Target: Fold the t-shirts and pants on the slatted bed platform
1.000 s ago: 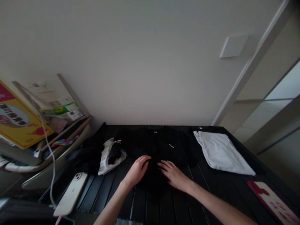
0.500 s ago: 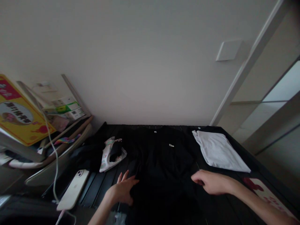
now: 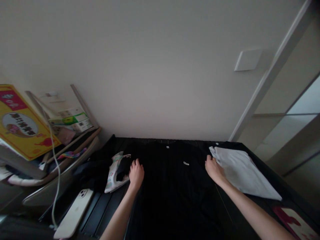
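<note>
A black T-shirt (image 3: 172,190) lies spread out on a dark slatted table (image 3: 105,208), with small white tags near its collar. My left hand (image 3: 136,174) rests on the shirt's left edge, fingers gathered into the cloth. My right hand (image 3: 214,170) is gathered on the shirt's right edge, touching the folded white garment (image 3: 243,173). A white patterned bag (image 3: 113,176) with a black item on it lies just left of my left hand. The shirt's lower part runs out of view below.
A white phone (image 3: 73,213) and a white cable (image 3: 57,176) lie at the left, beside a dark cloth bundle (image 3: 87,175). Behind them leans a yellow printed box (image 3: 22,125). A red and white card (image 3: 292,221) sits at the front right corner.
My hands have moved apart from the shirt's middle and forward to its far sides. The shirt now lies flatter and more spread out.
</note>
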`<state>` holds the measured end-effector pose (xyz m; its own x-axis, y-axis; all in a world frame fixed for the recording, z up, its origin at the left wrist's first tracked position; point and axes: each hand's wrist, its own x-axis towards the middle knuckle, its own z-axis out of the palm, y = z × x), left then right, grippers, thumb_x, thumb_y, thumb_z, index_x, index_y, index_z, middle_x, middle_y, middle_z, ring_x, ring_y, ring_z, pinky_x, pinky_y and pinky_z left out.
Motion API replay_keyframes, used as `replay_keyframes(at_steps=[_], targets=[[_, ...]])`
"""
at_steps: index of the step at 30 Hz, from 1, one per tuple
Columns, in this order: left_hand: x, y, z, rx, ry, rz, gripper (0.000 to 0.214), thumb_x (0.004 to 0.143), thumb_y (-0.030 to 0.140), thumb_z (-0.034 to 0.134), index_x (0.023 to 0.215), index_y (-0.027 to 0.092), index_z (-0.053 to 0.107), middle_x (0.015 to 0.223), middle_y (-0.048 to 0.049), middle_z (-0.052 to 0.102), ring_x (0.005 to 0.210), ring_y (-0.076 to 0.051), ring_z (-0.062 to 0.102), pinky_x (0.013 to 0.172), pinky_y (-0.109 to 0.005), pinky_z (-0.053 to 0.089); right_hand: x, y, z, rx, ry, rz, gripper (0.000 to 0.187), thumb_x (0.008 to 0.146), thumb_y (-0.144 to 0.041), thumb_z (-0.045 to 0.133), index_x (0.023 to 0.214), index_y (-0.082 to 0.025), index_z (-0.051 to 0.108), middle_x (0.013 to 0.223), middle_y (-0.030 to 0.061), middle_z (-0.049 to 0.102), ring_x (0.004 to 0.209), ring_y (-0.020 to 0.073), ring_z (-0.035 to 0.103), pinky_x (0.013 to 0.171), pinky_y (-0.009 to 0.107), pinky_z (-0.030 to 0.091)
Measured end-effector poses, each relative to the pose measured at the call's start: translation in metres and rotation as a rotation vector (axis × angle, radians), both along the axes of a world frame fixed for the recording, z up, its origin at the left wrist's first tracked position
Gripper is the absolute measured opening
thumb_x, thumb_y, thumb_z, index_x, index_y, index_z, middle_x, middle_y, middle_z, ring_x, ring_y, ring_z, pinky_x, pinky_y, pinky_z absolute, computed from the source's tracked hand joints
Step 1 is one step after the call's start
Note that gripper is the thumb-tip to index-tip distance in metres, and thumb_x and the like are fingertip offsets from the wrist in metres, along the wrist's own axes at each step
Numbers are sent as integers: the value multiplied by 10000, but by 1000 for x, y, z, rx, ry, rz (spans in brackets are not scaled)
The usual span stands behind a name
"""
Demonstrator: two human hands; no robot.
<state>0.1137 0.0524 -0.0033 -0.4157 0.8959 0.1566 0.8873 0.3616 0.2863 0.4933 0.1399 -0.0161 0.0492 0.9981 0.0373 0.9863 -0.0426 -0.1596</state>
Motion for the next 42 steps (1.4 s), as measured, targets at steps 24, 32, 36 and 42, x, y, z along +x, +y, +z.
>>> replay_keyframes(at_steps=[24, 32, 36, 42], targets=[[-36, 122, 34, 195, 294, -98, 623, 861, 87, 435, 1458, 214, 315, 1499, -146, 298, 1364, -331, 294, 1049, -498, 336, 14, 102, 25, 356, -139, -70, 565, 866, -154, 410, 1421, -100, 315, 1459, 297, 277, 1224, 430, 442, 879, 540, 453], [19, 46, -36, 17, 219, -462, 483, 950, 249, 392, 1433, 232, 378, 1528, -60, 339, 1424, -243, 242, 1109, -447, 313, -33, -32, -67, 335, -9, 399, 580, 875, -287, 455, 1443, -214, 361, 1567, 113, 220, 1389, 385, 258, 1073, 554, 325], [29, -4, -65, -42, 258, -525, 541, 958, 319, 395, 1482, 250, 283, 1547, -57, 292, 1418, -262, 262, 1121, -482, 304, -14, -84, -92, 391, -106, 514, 553, 901, -244, 404, 1451, -272, 360, 1532, 51, 334, 1360, 314, 352, 1017, 474, 422], [26, -45, -62, 10, 301, -558, 565, 973, 387, 365, 1503, 276, 204, 1559, -35, 249, 1422, -253, 251, 1131, -464, 297, 18, -130, -98, 453, -350, 380, 398, 894, -230, 394, 1153, -119, 675, 1227, 183, 635, 1137, 364, 575, 879, 498, 494]])
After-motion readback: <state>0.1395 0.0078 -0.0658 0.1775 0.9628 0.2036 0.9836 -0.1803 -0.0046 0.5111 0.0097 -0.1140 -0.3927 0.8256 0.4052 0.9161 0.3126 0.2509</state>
